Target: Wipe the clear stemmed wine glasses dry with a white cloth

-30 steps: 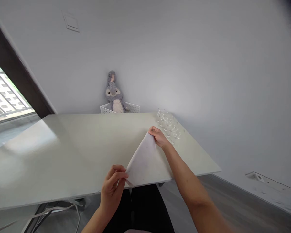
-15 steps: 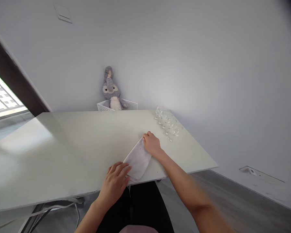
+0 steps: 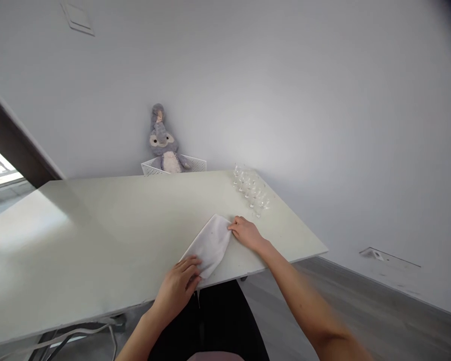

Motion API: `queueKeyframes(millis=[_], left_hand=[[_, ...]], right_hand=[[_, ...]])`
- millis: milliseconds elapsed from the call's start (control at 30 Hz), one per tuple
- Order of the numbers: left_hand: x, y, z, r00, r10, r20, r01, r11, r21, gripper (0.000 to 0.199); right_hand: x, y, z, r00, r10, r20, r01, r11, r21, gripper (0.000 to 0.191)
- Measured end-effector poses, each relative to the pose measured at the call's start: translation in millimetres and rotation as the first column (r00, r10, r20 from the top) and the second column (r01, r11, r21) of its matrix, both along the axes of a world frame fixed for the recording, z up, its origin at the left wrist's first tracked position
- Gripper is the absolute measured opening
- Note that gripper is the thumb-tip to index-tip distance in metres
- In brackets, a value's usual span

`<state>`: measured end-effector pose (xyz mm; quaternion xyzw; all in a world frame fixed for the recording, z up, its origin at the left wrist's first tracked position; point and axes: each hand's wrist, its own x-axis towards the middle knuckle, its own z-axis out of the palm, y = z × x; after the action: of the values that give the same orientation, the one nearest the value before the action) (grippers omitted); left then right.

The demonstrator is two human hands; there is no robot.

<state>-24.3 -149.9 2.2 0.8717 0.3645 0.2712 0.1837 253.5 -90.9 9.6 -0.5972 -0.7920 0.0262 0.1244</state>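
Note:
A folded white cloth lies slantwise on the white table, close to its front edge. My left hand rests over the near left end of the cloth, its fingers stretched out on the fabric and the thumb apart from them. At the cloth's right corner, my right hand is closed, pinching the fabric between thumb and fingers. Several small clear glasses stand in rows beyond my right hand, near the table's right edge.
The white table reaches far to the left; its right edge runs along the wall. Behind its back edge, a grey plush toy sits in a white perforated basket. Cables hang below the table at the left.
My right hand has shifted from the cloth's far corner to its right corner, uncovering the far corner. My left hand stays on the near end. The view has turned slightly right.

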Motion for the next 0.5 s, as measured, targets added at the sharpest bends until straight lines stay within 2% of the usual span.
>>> queueKeyframes(millis=[200, 367, 500], left_hand=[[-2, 0, -0.8, 0.991, 0.101, 0.088, -0.082, 0.975, -0.205, 0.014], [-6, 5, -3.2, 0.953, 0.254, 0.162, -0.172, 0.901, -0.399, 0.017], [-8, 7, -3.9, 0.941, 0.291, 0.172, -0.187, 0.872, -0.452, 0.021]], right_hand=[[3, 11, 14.1, 0.997, 0.018, -0.081, -0.023, 0.998, -0.06, 0.019], [0, 11, 20.9, 0.975, -0.028, -0.219, 0.022, 0.999, -0.031, 0.02], [-2, 9, 20.9, 0.959, -0.044, -0.278, 0.035, 0.999, -0.037, 0.019]])
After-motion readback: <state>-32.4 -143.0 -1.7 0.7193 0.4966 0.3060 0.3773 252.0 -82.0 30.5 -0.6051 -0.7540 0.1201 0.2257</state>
